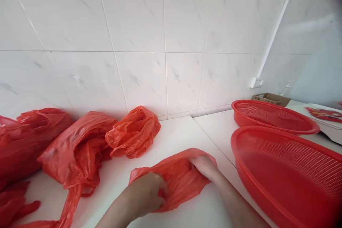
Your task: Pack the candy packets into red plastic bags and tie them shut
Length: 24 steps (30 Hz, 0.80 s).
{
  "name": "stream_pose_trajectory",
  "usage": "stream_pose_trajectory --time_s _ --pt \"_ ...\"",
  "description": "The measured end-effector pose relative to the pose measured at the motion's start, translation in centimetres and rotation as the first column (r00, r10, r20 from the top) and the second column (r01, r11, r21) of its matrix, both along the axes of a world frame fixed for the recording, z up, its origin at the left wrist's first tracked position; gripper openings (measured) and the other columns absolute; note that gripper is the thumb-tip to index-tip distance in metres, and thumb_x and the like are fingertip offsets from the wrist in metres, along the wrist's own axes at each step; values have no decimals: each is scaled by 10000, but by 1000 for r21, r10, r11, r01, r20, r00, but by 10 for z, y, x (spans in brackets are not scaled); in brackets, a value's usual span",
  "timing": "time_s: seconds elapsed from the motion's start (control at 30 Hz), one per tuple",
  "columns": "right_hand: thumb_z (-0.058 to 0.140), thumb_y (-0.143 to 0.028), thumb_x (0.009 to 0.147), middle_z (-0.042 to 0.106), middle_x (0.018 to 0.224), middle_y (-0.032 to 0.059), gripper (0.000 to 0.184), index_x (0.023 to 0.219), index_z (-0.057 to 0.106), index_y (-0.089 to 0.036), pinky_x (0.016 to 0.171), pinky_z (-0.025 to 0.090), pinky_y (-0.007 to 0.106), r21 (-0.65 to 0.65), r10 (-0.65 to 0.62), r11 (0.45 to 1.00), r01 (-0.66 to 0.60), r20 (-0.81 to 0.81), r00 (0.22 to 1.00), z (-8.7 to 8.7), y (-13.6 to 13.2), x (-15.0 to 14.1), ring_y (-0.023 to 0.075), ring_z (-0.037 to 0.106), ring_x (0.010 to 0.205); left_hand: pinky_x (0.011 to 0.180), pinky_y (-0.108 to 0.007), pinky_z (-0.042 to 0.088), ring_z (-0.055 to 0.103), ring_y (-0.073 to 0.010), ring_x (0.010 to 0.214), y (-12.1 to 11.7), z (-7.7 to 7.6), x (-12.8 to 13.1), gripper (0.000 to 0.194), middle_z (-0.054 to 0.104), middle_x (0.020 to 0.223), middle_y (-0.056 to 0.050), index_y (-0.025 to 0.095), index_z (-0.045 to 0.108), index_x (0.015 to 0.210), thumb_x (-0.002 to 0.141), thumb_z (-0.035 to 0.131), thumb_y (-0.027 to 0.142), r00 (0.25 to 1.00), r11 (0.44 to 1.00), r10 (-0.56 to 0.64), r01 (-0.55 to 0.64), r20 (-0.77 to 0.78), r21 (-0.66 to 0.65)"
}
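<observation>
A red plastic bag (180, 181) lies loosely spread on the white table between my hands. My left hand (148, 192) is closed on the near left part of it, fingers curled into the film. At the bag's right end, my right hand (204, 165) grips the film, its fingertips partly hidden in the folds. Beyond my left hand, a crumpled red bag (135, 131) rests close to the wall. Left of that lies a larger red bag (80, 146), its handles trailing toward me.
More red bags (32, 139) are heaped at the far left. On the right stand two red mesh baskets, a near one (256, 181) and a far one (275, 115). Behind them are a cardboard box (272, 98) and a white device (323, 123) with a red packet (324, 114). A tiled wall (184, 78) bounds the table.
</observation>
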State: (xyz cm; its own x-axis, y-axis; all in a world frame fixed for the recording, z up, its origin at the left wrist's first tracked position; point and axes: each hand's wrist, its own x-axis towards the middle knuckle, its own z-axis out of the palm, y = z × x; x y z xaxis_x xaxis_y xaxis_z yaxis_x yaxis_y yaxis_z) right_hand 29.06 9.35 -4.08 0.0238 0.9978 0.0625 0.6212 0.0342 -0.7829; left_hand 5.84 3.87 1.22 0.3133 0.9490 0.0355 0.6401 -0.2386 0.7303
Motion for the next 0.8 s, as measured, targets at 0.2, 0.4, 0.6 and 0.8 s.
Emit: stream_pose_trajectory --time_s 0.2,0.4,0.6,0.8 --pt "452 -258 818 638 609 20 243 676 645 -215 488 347 258 104 -51 994 37 141 989 2 -1 -11 161 566 537 556 -269 443 639 -207 680 1 19 4 308 698 868 -1 342 730 850 674 562 153 987 984 -145 151 -62 100" --pt "425 -203 838 605 631 18 273 661 632 -215 557 314 284 255 -85 967 6 297 951 10 -4 -25 167 524 596 841 -384 483 575 -275 1050 2 21 2 243 598 1184 -67 322 675 999 834 500 286 983 837 1 99 -183 538" --pt "438 -199 818 493 520 -10 290 576 595 -226 494 252 275 242 -64 970 -15 317 946 7 -11 -31 134 416 489 915 -522 450 468 -341 1204 -7 -24 -29 512 463 1343 -92 319 508 1242 743 610 373 945 763 328 -254 -17 594" --pt "423 -299 866 509 529 -8 333 599 611 -235 480 259 272 227 -17 972 -60 324 946 5 -20 -36 132 425 466 789 -426 515 574 -306 1005 -29 -57 -46 649 571 1128 -88 245 505 1195 624 695 488 788 749 506 -603 350 275"
